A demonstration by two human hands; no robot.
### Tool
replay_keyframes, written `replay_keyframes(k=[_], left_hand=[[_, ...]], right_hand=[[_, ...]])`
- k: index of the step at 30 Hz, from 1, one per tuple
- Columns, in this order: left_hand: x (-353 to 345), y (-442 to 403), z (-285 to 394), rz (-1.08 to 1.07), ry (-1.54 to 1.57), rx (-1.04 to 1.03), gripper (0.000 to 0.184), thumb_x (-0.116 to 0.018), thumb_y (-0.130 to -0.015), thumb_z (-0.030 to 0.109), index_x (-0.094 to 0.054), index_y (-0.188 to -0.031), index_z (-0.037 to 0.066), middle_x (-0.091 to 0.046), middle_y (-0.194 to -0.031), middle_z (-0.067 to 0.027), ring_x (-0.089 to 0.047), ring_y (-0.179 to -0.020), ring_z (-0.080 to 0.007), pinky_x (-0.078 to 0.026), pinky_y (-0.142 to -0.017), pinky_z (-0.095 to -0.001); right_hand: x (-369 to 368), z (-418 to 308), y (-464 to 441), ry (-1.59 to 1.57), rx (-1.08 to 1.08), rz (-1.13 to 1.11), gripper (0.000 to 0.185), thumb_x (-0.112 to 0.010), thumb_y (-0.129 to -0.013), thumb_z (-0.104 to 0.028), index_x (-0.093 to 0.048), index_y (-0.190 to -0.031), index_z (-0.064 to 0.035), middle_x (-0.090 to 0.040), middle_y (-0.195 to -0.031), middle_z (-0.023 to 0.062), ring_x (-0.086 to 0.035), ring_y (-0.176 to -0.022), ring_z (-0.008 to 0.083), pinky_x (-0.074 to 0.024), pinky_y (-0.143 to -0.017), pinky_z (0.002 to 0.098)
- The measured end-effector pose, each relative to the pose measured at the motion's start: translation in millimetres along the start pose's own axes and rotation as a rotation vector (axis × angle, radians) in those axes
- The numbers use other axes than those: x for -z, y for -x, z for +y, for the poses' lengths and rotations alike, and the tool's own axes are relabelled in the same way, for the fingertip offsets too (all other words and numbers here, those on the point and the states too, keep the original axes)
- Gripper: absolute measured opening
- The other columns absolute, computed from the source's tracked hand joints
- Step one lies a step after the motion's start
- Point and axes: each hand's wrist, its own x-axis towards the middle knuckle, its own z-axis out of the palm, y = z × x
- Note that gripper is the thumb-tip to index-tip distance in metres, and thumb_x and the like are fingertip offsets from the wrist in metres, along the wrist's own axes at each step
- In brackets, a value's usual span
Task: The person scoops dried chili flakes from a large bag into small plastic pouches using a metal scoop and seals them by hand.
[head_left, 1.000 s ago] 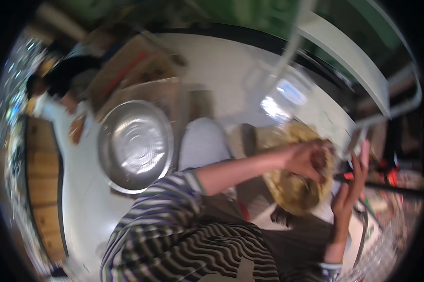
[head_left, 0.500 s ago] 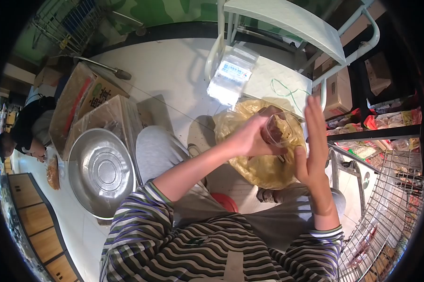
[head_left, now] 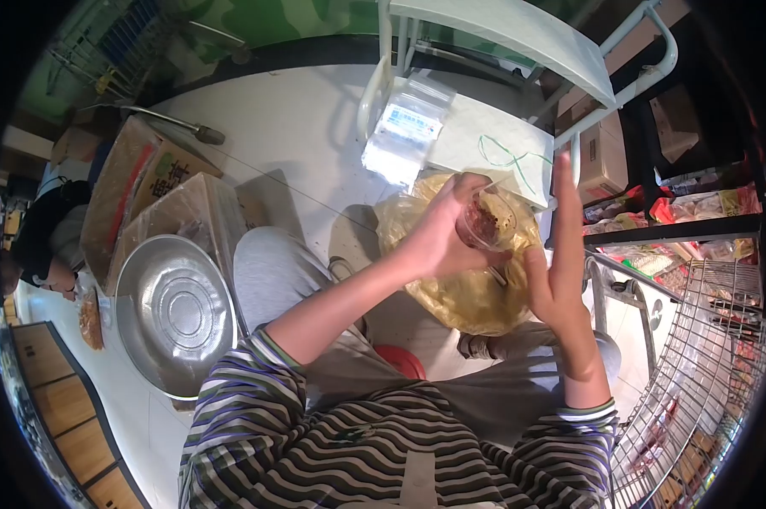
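My left hand [head_left: 438, 233] grips a clear plastic cup [head_left: 485, 222] tilted toward the right, its mouth facing my other hand. Dark reddish-brown contents show through the cup's wall; what they are I cannot make out. Just right of the cup, my right hand [head_left: 561, 271] is raised and open, with fingers straight and thumb apart, and nothing shows in it. Below both hands spreads a crumpled yellow plastic bag [head_left: 459, 310], its inside partly hidden by the hands and cup. A small dark, stick-like thing [head_left: 497, 276] shows beneath the cup.
A white step stand [head_left: 463, 153] in front carries a clear plastic-wrapped pack [head_left: 412, 127] and green string [head_left: 519, 161]. To the left are a metal basin [head_left: 145, 343] and cardboard boxes [head_left: 171, 208]. A wire cart [head_left: 688, 382] stands right. Another person [head_left: 56, 229] is at far left.
The whole view has shifted slightly, with everything appearing a little further left and up. The cup stays in my left hand and my right hand stays open beside it.
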Motion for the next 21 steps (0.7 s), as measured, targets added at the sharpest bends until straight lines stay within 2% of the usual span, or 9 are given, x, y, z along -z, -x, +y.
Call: replay_keyframes(k=[2, 4, 8, 10, 12, 14, 16, 18, 21], left_hand=[[-2.5, 3.9, 2.5, 0.048, -0.259, -0.129, 0.08, -0.087, -0.063, 0.014, -0.045, -0.13, 0.001, -0.05, -0.125, -0.0141, -0.051, -0.116, -0.0243, -0.044, -0.101, -0.036], [-3.3, 4.9, 4.1, 0.081, -0.442, -0.246, 0.08, -0.088, -0.061, 0.017, -0.047, -0.127, 0.001, -0.05, -0.123, -0.015, -0.051, -0.116, -0.0248, -0.042, -0.101, -0.0359], [-3.8, 3.2, 8.7, 0.101, -0.712, -0.398, 0.077, -0.089, -0.06, 0.018, -0.048, -0.124, 0.001, -0.053, -0.115, -0.0134, -0.054, -0.11, -0.0229, -0.044, -0.096, -0.0346], [-5.5, 4.8, 7.4, 0.098, -0.569, -0.368, 0.076, -0.089, -0.061, 0.018, -0.048, -0.123, 0.001, -0.054, -0.114, -0.0127, -0.055, -0.108, -0.022, -0.045, -0.094, -0.0342], [-7.6, 6.8, 10.5, 0.092, -0.428, -0.336, 0.074, -0.088, -0.062, 0.018, -0.048, -0.122, 0.001, -0.055, -0.114, -0.012, -0.056, -0.105, -0.0211, -0.047, -0.092, -0.0338], [-8.7, 9.0, 19.8, 0.139, -0.772, -0.39, 0.074, -0.088, -0.062, 0.018, -0.047, -0.122, 0.001, -0.057, -0.112, -0.0105, -0.058, -0.1, -0.0198, -0.049, -0.088, -0.033], [-11.7, 10.7, 25.5, 0.155, -0.792, -0.363, 0.075, -0.089, -0.062, 0.017, -0.046, -0.122, 0.001, -0.057, -0.112, -0.011, -0.059, -0.1, -0.02, -0.049, -0.088, -0.0333], [-12.6, 12.2, 26.0, 0.174, -0.814, -0.335, 0.076, -0.089, -0.062, 0.016, -0.046, -0.123, 0.0, -0.057, -0.112, -0.0115, -0.059, -0.1, -0.0201, -0.049, -0.089, -0.0337], [-12.8, 10.0, 22.5, 0.199, -0.706, -0.402, 0.078, -0.09, -0.063, 0.015, -0.044, -0.125, 0.0, -0.057, -0.109, -0.0112, -0.06, -0.099, -0.0185, -0.05, -0.086, -0.0319]], right_hand=[[4.4, -4.3, -3.4, -0.058, -0.027, 0.027, 0.063, -0.052, -0.091, -0.02, -0.034, -0.146, 0.006, -0.029, -0.154, 0.0255, -0.034, -0.139, 0.0416, -0.0284, -0.113, 0.0432], [12.1, -4.1, -2.9, -0.11, -0.107, -0.419, 0.067, -0.051, -0.09, -0.019, -0.028, -0.148, 0.0062, -0.03, -0.153, 0.026, -0.034, -0.139, 0.0417, -0.028, -0.113, 0.0429], [1.3, -7.2, -3.2, -0.117, -0.046, -0.009, 0.061, -0.053, -0.091, -0.019, -0.036, -0.144, 0.0066, -0.04, -0.147, 0.0264, -0.04, -0.136, 0.0424, -0.0301, -0.112, 0.0428], [6.0, -10.8, -4.2, -0.084, -0.054, -0.04, 0.059, -0.053, -0.091, -0.018, -0.039, -0.143, 0.0058, -0.043, -0.145, 0.026, -0.042, -0.134, 0.0425, -0.0319, -0.111, 0.0431], [12.9, -4.1, -1.7, -0.106, -0.091, -0.337, 0.06, -0.054, -0.09, -0.017, -0.038, -0.143, 0.0053, -0.043, -0.145, 0.0257, -0.044, -0.133, 0.0424, -0.0334, -0.11, 0.043], [8.3, -6.4, -1.0, -0.086, -0.091, -0.226, 0.059, -0.055, -0.09, -0.016, -0.039, -0.142, 0.0054, -0.045, -0.143, 0.026, -0.046, -0.131, 0.0419, -0.035, -0.109, 0.0422], [7.5, -6.7, -1.4, -0.172, -0.124, -0.145, 0.058, -0.056, -0.09, -0.015, -0.04, -0.141, 0.0055, -0.047, -0.141, 0.0256, -0.048, -0.129, 0.0419, -0.0359, -0.108, 0.0417], [10.8, -0.3, -0.6, -0.067, -0.047, -0.324, 0.059, -0.055, -0.092, -0.016, -0.037, -0.144, 0.0036, -0.048, -0.141, 0.0257, -0.051, -0.127, 0.0397, -0.0383, -0.107, 0.0414], [0.6, -0.1, 5.3, -0.418, -0.285, -0.04, 0.057, -0.047, -0.098, -0.02, -0.031, -0.149, 0.0005, -0.052, -0.137, 0.0253, -0.057, -0.121, 0.0343, -0.0416, -0.103, 0.0403]])
